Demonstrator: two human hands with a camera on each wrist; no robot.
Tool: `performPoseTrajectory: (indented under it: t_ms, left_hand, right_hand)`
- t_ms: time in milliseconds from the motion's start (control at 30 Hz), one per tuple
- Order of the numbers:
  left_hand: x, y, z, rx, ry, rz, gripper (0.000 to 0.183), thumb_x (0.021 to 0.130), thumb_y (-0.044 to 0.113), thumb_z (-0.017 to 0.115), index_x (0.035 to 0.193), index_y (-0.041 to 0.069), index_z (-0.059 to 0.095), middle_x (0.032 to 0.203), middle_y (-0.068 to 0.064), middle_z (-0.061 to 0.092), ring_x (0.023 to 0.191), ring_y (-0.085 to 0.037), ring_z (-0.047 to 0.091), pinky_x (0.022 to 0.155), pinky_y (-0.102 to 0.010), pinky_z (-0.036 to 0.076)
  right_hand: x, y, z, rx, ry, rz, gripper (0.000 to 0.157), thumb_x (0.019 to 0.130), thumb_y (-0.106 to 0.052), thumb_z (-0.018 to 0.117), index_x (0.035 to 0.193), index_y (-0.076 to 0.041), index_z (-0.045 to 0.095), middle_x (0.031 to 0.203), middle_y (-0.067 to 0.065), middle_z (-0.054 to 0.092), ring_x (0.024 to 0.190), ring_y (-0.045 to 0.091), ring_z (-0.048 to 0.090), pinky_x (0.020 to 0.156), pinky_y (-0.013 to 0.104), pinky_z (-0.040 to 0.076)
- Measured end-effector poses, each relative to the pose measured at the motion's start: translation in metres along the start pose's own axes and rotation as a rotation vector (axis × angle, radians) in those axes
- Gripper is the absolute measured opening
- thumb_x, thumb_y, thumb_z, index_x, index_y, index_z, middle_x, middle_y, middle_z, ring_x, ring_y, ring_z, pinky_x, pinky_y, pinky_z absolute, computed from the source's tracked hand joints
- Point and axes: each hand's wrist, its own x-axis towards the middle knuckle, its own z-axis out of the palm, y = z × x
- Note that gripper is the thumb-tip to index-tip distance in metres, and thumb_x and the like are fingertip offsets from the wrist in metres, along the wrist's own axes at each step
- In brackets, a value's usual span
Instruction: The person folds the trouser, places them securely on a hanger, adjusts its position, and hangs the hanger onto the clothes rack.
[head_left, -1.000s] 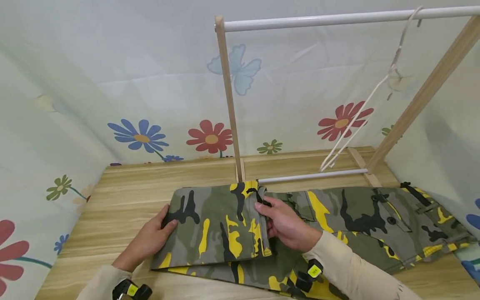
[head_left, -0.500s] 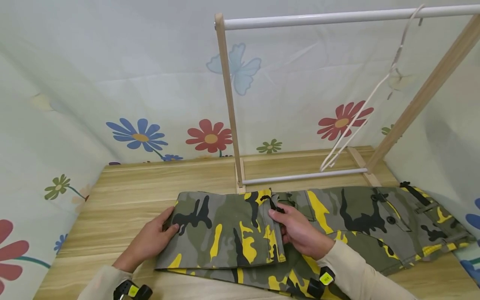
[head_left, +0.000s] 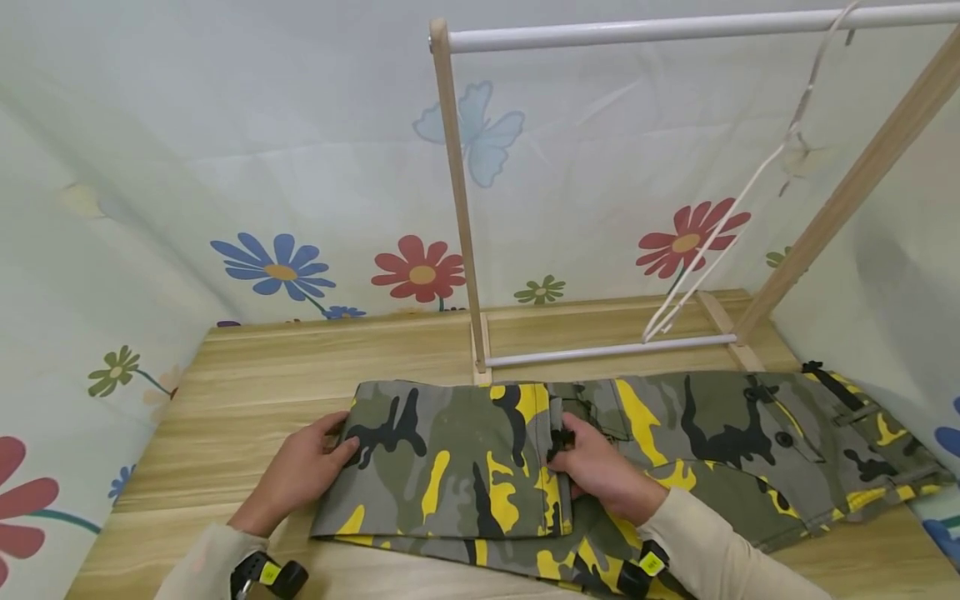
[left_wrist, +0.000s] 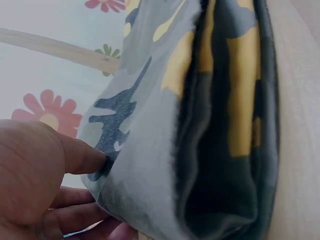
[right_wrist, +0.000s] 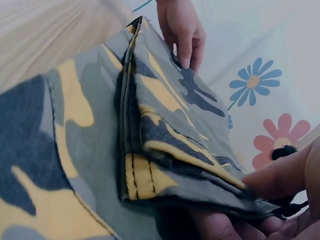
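Camouflage trousers [head_left: 720, 433] in grey, green, black and yellow lie lengthwise on the wooden table, waist end at the right. Their leg end [head_left: 442, 458] is folded back over the rest toward the right. At the fold on the left, my left hand [head_left: 303, 467] grips the cloth; the left wrist view shows its thumb on top and the other fingers beneath. My right hand [head_left: 603, 471] pinches the hem, where a black drawcord toggle [right_wrist: 284, 152] sticks out beside the thumb. In the right wrist view its fingers [right_wrist: 217, 227] reach under the layered hem.
Behind the trousers stands a wooden rack with a white top rail [head_left: 637, 32] and a white lower rail [head_left: 607, 351]. A white hanger [head_left: 750, 179] hangs near its right end. Flower-printed sheeting [head_left: 337, 150] encloses the table [head_left: 247, 375] at the back and sides.
The folded leg end has shifted right and a little toward me, the right hand moving with its hem. My left hand stays at the fold. More of the rack's lower rail shows.
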Motion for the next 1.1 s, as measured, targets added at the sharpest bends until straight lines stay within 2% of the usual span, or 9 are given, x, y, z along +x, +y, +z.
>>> performPoseTrajectory:
  t_ms: [200,333,533,633,733,833,933,1033,1100]
  left_hand:
    - [0.002,0.001,0.000,0.002,0.003,-0.006,0.058,0.105,0.024,0.061,0.151,-0.008,0.046,0.145,-0.031,0.058,0.118,-0.042,0.070,0.089,-0.050,0.061]
    - [0.003,-0.001,0.001,0.009,0.006,-0.002,0.058,0.104,0.024,0.063,0.151,-0.007,0.047,0.139,-0.030,0.063,0.114,-0.040,0.072,0.087,-0.050,0.061]
    - [0.004,-0.004,0.002,-0.010,0.000,-0.001,0.058,0.102,0.022,0.066,0.150,-0.006,0.049,0.120,-0.024,0.073,0.101,-0.028,0.072,0.076,-0.041,0.060]
    - [0.004,-0.005,0.001,-0.010,0.008,0.006,0.056,0.101,0.020,0.067,0.149,-0.005,0.051,0.119,-0.022,0.073,0.098,-0.025,0.070,0.074,-0.038,0.059]
    - [0.003,-0.004,0.000,-0.016,0.008,0.006,0.055,0.101,0.018,0.067,0.148,-0.006,0.052,0.120,-0.024,0.072,0.097,-0.025,0.070,0.073,-0.036,0.058]
    - [0.005,-0.002,-0.001,-0.028,-0.007,0.004,0.057,0.100,0.016,0.068,0.148,-0.008,0.050,0.128,-0.027,0.067,0.095,-0.023,0.070,0.070,-0.033,0.058]
    - [0.009,0.000,-0.003,-0.047,-0.027,0.017,0.061,0.099,0.014,0.069,0.151,-0.008,0.045,0.137,-0.029,0.061,0.090,-0.020,0.069,0.066,-0.029,0.056]
    - [0.017,0.003,-0.006,-0.060,-0.044,0.055,0.065,0.099,0.013,0.069,0.153,-0.008,0.040,0.136,-0.030,0.058,0.084,-0.018,0.066,0.062,-0.028,0.053]
    - [0.023,0.005,-0.009,-0.056,-0.043,0.087,0.064,0.101,0.014,0.068,0.154,-0.006,0.040,0.136,-0.029,0.056,0.084,-0.019,0.064,0.065,-0.030,0.053]
  right_hand:
    - [-0.003,0.004,-0.004,-0.045,0.036,0.002,0.086,0.090,0.009,0.056,0.166,-0.004,0.018,0.111,0.017,0.072,0.050,0.016,0.047,0.052,0.033,0.049]
    - [-0.004,0.004,-0.005,-0.082,0.064,0.000,0.083,0.090,0.007,0.058,0.164,-0.004,0.022,0.083,0.010,0.068,0.049,0.015,0.047,0.052,0.032,0.049]
    - [-0.001,0.006,-0.007,-0.132,0.133,-0.019,0.078,0.088,0.005,0.062,0.159,-0.004,0.032,0.110,0.018,0.069,0.060,0.016,0.053,0.057,0.035,0.051]
    - [-0.001,0.006,-0.009,-0.175,0.141,-0.017,0.073,0.089,0.003,0.062,0.157,-0.005,0.037,0.101,0.017,0.069,0.059,0.018,0.056,0.056,0.037,0.054]
    - [-0.004,0.003,-0.009,-0.292,0.153,-0.045,0.064,0.091,0.000,0.064,0.152,-0.004,0.045,0.073,0.011,0.066,0.046,0.019,0.054,0.050,0.037,0.054]
    - [-0.010,-0.003,-0.010,-0.557,0.227,-0.176,0.048,0.093,-0.007,0.067,0.140,-0.003,0.057,0.062,0.004,0.062,0.044,0.016,0.053,0.046,0.033,0.048]
    - [-0.014,-0.011,-0.010,-0.833,0.360,-0.365,0.034,0.094,-0.012,0.070,0.127,-0.002,0.067,0.068,0.001,0.064,0.052,0.011,0.052,0.050,0.029,0.044]
    - [-0.011,-0.020,-0.010,-0.918,0.406,-0.485,0.028,0.095,-0.011,0.069,0.122,-0.001,0.069,0.071,-0.002,0.063,0.054,0.008,0.049,0.051,0.027,0.043]
    - [-0.002,-0.028,-0.012,-0.889,0.381,-0.483,0.027,0.097,-0.011,0.066,0.121,0.001,0.069,0.066,0.000,0.060,0.052,0.010,0.048,0.053,0.029,0.043]
